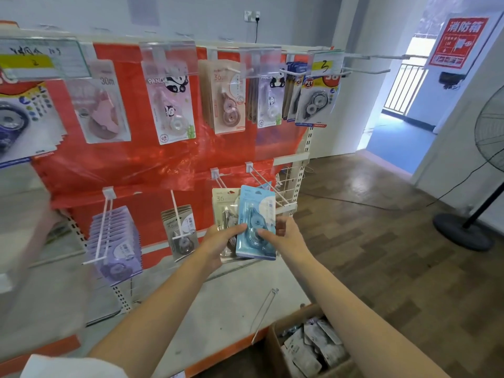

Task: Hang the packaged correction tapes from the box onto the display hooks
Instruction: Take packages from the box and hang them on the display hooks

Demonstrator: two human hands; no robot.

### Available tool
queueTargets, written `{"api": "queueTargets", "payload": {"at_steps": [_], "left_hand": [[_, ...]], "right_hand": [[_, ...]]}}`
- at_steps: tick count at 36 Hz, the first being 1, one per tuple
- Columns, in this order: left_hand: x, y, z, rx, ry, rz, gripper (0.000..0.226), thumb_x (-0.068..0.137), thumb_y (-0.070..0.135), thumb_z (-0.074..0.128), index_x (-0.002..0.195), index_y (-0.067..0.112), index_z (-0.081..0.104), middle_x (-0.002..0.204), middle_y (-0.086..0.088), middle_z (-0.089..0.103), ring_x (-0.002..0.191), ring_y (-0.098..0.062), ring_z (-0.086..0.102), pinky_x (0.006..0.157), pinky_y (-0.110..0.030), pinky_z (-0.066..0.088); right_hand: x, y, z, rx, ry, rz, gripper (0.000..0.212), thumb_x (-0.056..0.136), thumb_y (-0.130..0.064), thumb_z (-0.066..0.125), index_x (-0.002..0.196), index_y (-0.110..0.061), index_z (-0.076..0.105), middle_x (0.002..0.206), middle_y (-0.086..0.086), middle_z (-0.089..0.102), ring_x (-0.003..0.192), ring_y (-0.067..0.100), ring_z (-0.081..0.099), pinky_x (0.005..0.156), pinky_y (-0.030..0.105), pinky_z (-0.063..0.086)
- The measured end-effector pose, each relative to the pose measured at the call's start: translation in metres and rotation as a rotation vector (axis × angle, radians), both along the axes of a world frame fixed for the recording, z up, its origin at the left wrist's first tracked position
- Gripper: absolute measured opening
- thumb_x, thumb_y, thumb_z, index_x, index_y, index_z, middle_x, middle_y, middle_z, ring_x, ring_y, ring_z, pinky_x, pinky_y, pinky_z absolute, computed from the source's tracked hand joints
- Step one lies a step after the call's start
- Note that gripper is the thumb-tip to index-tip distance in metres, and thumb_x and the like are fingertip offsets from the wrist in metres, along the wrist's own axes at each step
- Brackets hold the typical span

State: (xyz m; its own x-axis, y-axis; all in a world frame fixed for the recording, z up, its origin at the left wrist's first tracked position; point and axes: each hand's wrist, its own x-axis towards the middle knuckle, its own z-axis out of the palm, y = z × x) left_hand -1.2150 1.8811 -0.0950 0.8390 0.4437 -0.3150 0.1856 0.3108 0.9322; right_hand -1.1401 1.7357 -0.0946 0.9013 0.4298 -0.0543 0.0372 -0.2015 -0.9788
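A blue packaged correction tape sits at centre frame, held upright in front of the lower row of the display. The left hand grips its left edge, thumb across the front, and also holds a beige-and-grey pack just behind it. The right hand pinches the blue pack's right edge, thumb on the front.

Directly above the packs, two white display hooks project from the red backing panel; whether either pack is on a hook cannot be told.

Lower left of the hands, a stack of purple packs and a smaller grey stack hang on their own hooks. The upper row carries pink, panda-print, beige and dark packs under clear price-tag holders.

At lower right, an open cardboard box on the floor holds more packaged tapes. A standing fan is at the right edge, on the wood-pattern floor.
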Motion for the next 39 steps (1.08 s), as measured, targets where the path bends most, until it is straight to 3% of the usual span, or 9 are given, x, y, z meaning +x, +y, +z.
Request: {"api": "queueTargets", "payload": {"at_steps": [3, 9, 13, 17, 21, 24, 28, 32, 39], "left_hand": [[-0.002, -0.004, 0.001, 0.012, -0.009, -0.020, 0.018, 0.078, 0.007, 0.075, 0.095, 0.010, 0.069, 0.083, -0.007, 0.075, 0.082, -0.026, 0.070, 0.083, -0.041, 0.055], [-0.003, -0.002, -0.014, 0.134, 0.075, -0.066, 0.024, 0.079, 0.014, 0.075, 0.101, 0.008, 0.069, 0.089, -0.010, 0.073, 0.087, -0.028, 0.069, 0.081, -0.041, 0.057], [-0.004, 0.000, -0.022, 0.177, 0.100, -0.041, 0.017, 0.079, 0.014, 0.075, 0.093, 0.018, 0.066, 0.085, 0.001, 0.070, 0.080, -0.013, 0.065, 0.059, -0.019, 0.050], [0.003, -0.003, -0.025, 0.201, 0.116, -0.032, 0.020, 0.075, 0.014, 0.079, 0.088, 0.021, 0.066, 0.092, -0.003, 0.071, 0.090, -0.019, 0.065, 0.079, -0.029, 0.052], [0.012, -0.013, -0.030, 0.203, 0.134, -0.002, 0.027, 0.072, 0.010, 0.081, 0.096, 0.011, 0.069, 0.097, -0.010, 0.072, 0.096, -0.026, 0.067, 0.091, -0.038, 0.052], [0.020, -0.021, -0.033, 0.200, 0.137, 0.025, 0.034, 0.074, 0.008, 0.078, 0.106, 0.007, 0.067, 0.103, -0.012, 0.071, 0.096, -0.026, 0.067, 0.087, -0.035, 0.053], [0.030, -0.030, -0.034, 0.218, 0.174, 0.021, 0.034, 0.078, 0.010, 0.075, 0.111, 0.007, 0.065, 0.103, -0.009, 0.071, 0.092, -0.021, 0.067, 0.075, -0.027, 0.054], [0.043, -0.032, -0.034, 0.248, 0.189, 0.050, 0.034, 0.077, 0.009, 0.076, 0.110, 0.010, 0.066, 0.106, -0.008, 0.071, 0.096, -0.022, 0.067, 0.088, -0.035, 0.053], [0.063, -0.049, -0.036, 0.234, 0.218, 0.083, 0.035, 0.080, 0.008, 0.073, 0.112, 0.010, 0.062, 0.097, -0.003, 0.070, 0.086, -0.016, 0.067, 0.071, -0.027, 0.054]], "right_hand": [[-0.002, -0.001, 0.001, -0.023, 0.120, 0.078, 0.022, 0.085, -0.025, 0.072, 0.094, -0.026, 0.052, 0.102, -0.004, 0.063, 0.101, 0.017, 0.062, 0.090, 0.033, 0.053], [0.001, -0.011, -0.015, 0.053, 0.318, 0.046, 0.022, 0.088, -0.014, 0.067, 0.109, -0.013, 0.060, 0.103, 0.005, 0.070, 0.091, 0.021, 0.068, 0.079, 0.038, 0.056], [0.006, -0.021, -0.029, 0.030, 0.360, -0.038, 0.025, 0.090, -0.012, 0.065, 0.114, -0.010, 0.058, 0.114, 0.010, 0.068, 0.099, 0.026, 0.067, 0.083, 0.041, 0.057], [0.013, -0.033, -0.040, 0.009, 0.390, -0.068, 0.033, 0.091, -0.009, 0.063, 0.122, -0.004, 0.056, 0.114, 0.013, 0.067, 0.099, 0.027, 0.067, 0.075, 0.034, 0.058], [0.029, -0.042, -0.047, -0.011, 0.445, -0.061, 0.033, 0.088, -0.009, 0.066, 0.120, -0.004, 0.057, 0.112, 0.014, 0.068, 0.097, 0.028, 0.068, 0.081, 0.041, 0.057], [0.043, -0.045, -0.050, -0.063, 0.460, -0.024, 0.038, 0.084, -0.004, 0.069, 0.120, -0.006, 0.057, 0.110, 0.012, 0.069, 0.097, 0.028, 0.068, 0.087, 0.048, 0.055], [0.059, -0.048, -0.048, -0.072, 0.451, 0.007, 0.031, 0.084, 0.007, 0.065, 0.098, -0.017, 0.051, 0.093, 0.002, 0.062, 0.088, 0.021, 0.063, 0.082, 0.039, 0.054], [0.078, -0.050, -0.048, -0.058, 0.426, 0.022, 0.035, 0.082, 0.011, 0.064, 0.091, -0.020, 0.049, 0.095, 0.007, 0.063, 0.089, 0.023, 0.063, 0.078, 0.037, 0.055], [0.120, -0.045, -0.058, -0.092, 0.396, 0.108, 0.048, 0.076, 0.002, 0.073, 0.114, -0.019, 0.054, 0.112, 0.007, 0.065, 0.102, 0.024, 0.063, 0.091, 0.044, 0.054]]}}
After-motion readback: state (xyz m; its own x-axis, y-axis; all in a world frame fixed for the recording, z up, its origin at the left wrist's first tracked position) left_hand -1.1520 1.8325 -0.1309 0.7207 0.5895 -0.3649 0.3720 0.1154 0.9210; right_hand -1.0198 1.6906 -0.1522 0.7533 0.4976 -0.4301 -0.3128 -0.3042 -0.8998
